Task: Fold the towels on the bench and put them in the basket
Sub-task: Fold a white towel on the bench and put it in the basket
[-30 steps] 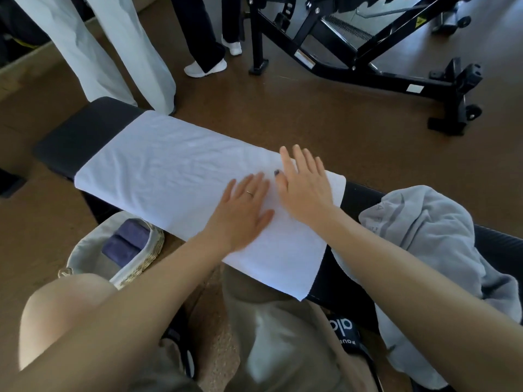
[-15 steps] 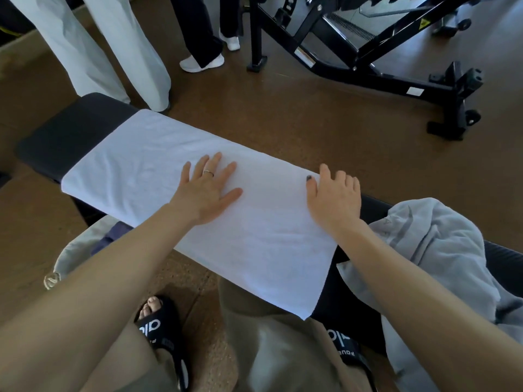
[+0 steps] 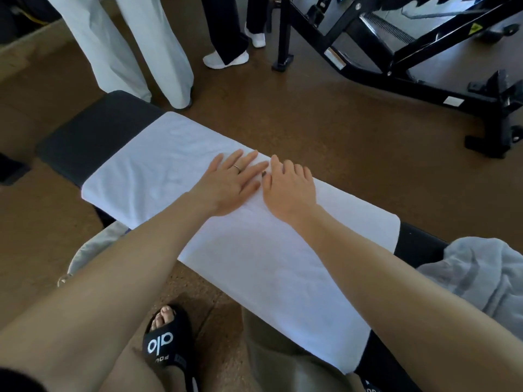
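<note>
Both arms are bare, with no sleeves showing. The left hand (image 3: pixel 226 185) has a thin ring (image 3: pixel 237 168) on one finger. The right hand (image 3: pixel 290 188) has dark polish on its thumbnail (image 3: pixel 263 173). The person wears light tan shorts (image 3: pixel 285 360). On the left foot is a black open-toed slide sandal (image 3: pixel 167 340) with white letters "alo" on its wide strap, and smaller white letters under them that are too small to read. The toenails that peek out look pale. A bit of a second black sandal (image 3: pixel 368 384) shows at the bottom edge.
</note>
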